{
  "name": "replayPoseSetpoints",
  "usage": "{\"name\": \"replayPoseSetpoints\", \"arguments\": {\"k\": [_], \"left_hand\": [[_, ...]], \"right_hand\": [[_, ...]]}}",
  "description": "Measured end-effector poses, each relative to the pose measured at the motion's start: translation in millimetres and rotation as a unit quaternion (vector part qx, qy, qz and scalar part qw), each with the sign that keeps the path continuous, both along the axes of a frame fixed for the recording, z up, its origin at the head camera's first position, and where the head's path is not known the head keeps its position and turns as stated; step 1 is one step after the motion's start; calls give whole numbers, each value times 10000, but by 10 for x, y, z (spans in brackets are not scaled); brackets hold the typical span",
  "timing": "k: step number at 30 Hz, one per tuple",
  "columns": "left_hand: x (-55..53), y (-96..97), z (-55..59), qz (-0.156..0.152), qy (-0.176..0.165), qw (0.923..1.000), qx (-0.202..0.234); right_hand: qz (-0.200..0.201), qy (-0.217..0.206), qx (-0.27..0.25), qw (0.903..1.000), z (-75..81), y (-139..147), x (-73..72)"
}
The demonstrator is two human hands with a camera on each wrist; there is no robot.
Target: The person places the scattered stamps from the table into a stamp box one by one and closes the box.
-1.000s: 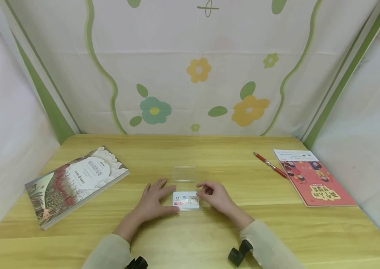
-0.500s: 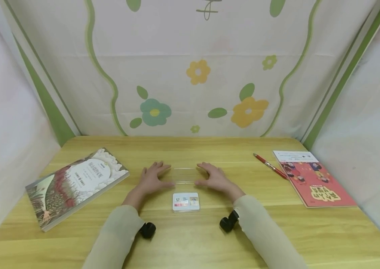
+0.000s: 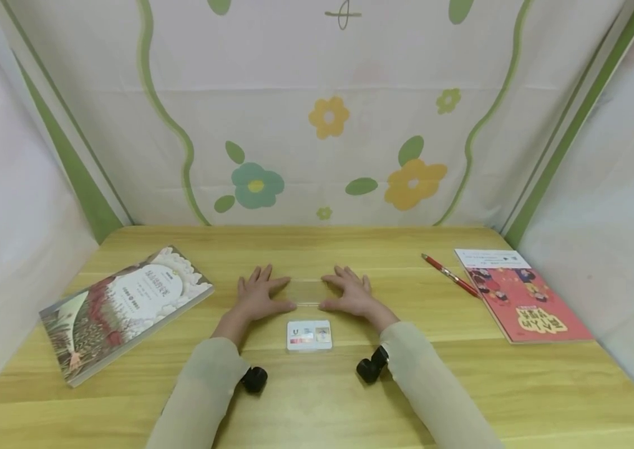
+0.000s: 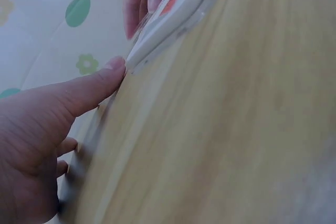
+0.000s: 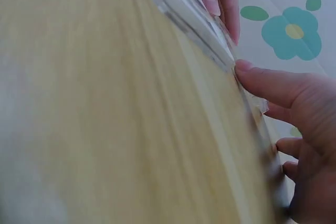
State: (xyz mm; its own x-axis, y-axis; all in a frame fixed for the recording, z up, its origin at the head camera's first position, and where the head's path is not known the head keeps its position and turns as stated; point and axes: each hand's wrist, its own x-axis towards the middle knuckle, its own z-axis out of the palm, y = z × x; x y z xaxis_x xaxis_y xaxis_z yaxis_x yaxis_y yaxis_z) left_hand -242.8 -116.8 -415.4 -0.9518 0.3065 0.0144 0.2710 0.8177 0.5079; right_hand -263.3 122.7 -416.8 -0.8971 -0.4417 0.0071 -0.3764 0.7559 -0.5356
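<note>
A clear rectangular plastic cover [image 3: 306, 292] lies on the wooden table, with a hand at each end. My left hand [image 3: 258, 298] holds its left end, thumb at the near edge and index finger at the far edge. Opposite, my right hand [image 3: 353, 295] holds the right end the same way. Nearer to me is a white card [image 3: 309, 335] with print and a small picture, in a shallow clear case; neither hand appears to touch it. In the left wrist view my left thumb [image 4: 107, 77] shows beyond the case's corner. The cover is mostly hidden in both wrist views.
A thick illustrated book [image 3: 126, 312] lies aslant at the left. Over on the right are a red pen [image 3: 452, 275] and a red booklet [image 3: 527, 299], touching or nearly so. A flowered white curtain [image 3: 294, 75] hangs behind the table [image 3: 317, 405].
Both hands have left the card's case and moved forward to the clear cover, then closed in on its two ends. The cover and the card stay where they were.
</note>
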Motion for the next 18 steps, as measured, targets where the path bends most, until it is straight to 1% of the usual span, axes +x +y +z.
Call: {"name": "replayPoseSetpoints", "arguments": {"k": [3,5,10,12,14,16,18], "left_hand": [[24,-18,25,5,-109,9996,246],[56,-26,66,-23,-171,9986,498],[193,-16,225,-151,-214,9945,1015],[263,-2,279,-193,-146,9930,1158],[346,10,311,-238,-36,9912,1300],[442,20,311,-261,54,9894,1427],[541,21,282,-299,111,9875,1544]], "right_hand": [[-6,-250,-287,9993,61,-17,33],[10,-504,-552,9972,123,-20,66],[148,-911,-1241,9880,276,33,219],[204,-935,-1482,9843,322,69,301],[251,-877,-1617,9826,352,97,390],[345,-786,-1728,9812,372,118,487],[412,-633,-1735,9819,367,129,586]]}}
